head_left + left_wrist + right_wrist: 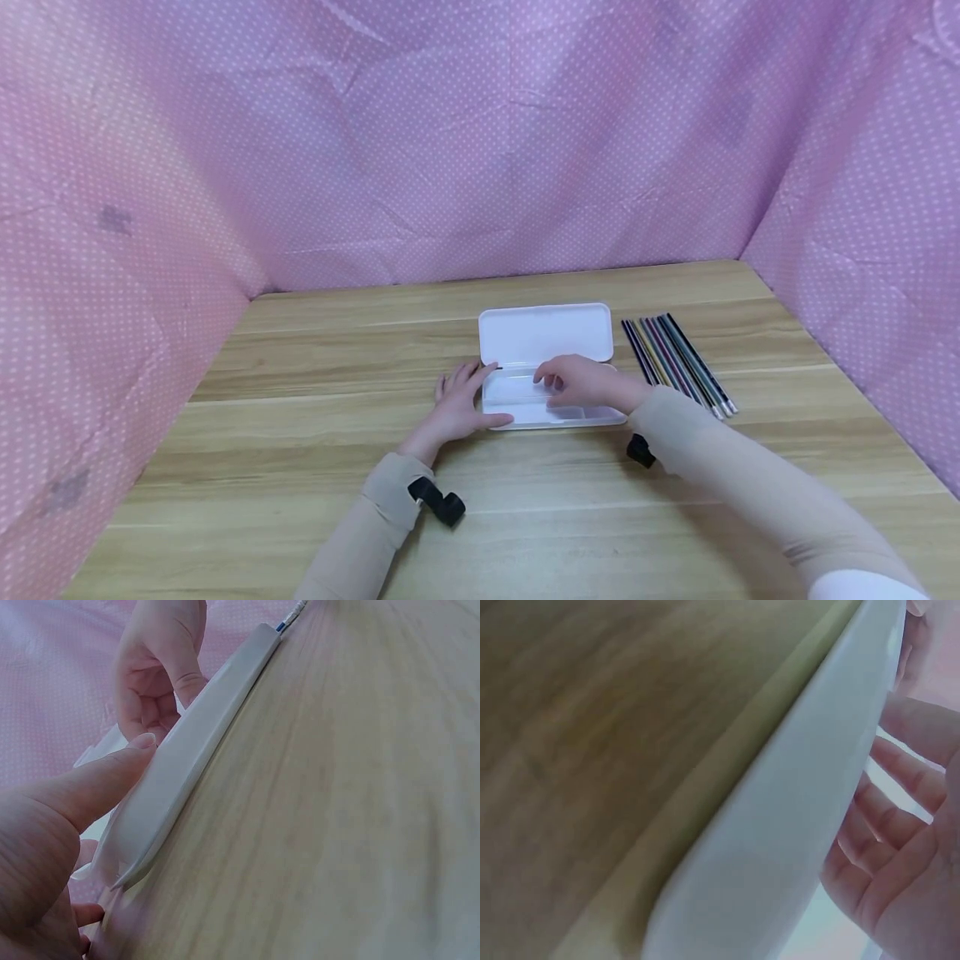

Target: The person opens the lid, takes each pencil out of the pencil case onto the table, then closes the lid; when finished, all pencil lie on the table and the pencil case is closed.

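Observation:
A white pencil case (pixel 555 415) lies opened flat, its lid (pixel 546 333) folded back away from me. Dividers split its base. My left hand (pixel 454 410) holds the case's left end: the thumb lies over the front rim, the index finger reaches the hinge corner, and the other fingers spread out beside it. A small dark tip (pixel 498 367) shows by that index finger. Over the middle of the base is my right hand (pixel 588 382), fingers loosely bent down into it. The right wrist view shows nothing between those fingers (pixel 889 817).
Right of the case lies a row of several pencils (pixel 675 362) in dark, yellow and red tones, slanted, with their eraser ends toward me. The wooden table (pixel 315 358) meets pink dotted cloth (pixel 450 167) at the back and sides. Both wrists wear black camera straps.

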`<act>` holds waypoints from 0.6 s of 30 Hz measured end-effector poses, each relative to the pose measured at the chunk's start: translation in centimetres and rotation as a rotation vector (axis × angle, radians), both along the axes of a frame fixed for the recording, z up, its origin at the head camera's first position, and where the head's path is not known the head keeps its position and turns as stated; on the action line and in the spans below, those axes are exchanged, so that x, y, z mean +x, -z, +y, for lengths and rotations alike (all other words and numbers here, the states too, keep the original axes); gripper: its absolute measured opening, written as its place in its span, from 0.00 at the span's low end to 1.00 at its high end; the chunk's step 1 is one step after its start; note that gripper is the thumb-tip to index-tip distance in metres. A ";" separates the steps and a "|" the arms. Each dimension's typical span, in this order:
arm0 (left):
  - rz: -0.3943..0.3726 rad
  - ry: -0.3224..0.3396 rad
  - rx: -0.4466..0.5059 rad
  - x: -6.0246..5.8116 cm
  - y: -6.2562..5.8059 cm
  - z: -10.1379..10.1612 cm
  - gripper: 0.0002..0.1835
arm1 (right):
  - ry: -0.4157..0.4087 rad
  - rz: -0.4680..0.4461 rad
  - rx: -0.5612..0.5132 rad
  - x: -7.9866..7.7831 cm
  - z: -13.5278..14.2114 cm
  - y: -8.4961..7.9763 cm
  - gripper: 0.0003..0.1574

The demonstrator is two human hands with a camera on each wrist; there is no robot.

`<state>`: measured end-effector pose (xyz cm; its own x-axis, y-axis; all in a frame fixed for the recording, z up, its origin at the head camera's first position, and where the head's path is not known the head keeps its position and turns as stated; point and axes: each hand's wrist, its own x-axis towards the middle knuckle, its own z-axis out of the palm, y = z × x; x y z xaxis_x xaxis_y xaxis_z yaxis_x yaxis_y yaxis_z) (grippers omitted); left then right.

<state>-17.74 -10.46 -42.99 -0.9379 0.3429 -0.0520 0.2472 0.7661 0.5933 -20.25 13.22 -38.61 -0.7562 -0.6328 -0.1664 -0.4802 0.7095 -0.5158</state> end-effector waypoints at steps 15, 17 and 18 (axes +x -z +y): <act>-0.018 -0.006 0.000 -0.1 0.1 0.0 0.47 | -0.064 -0.041 0.004 -0.8 -0.4 0.5 0.11; -0.017 -0.005 0.000 -0.1 0.1 0.0 0.47 | -0.071 -0.039 0.009 -0.8 -0.4 0.4 0.11; -0.017 -0.005 -0.001 -0.1 0.1 0.0 0.47 | -0.071 -0.041 0.012 -0.9 -0.5 0.4 0.11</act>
<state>-17.81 -10.46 -43.09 -0.9387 0.3379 -0.0683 0.2330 0.7678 0.5968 -21.11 12.77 -39.02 -0.7020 -0.6823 -0.2041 -0.5084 0.6808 -0.5273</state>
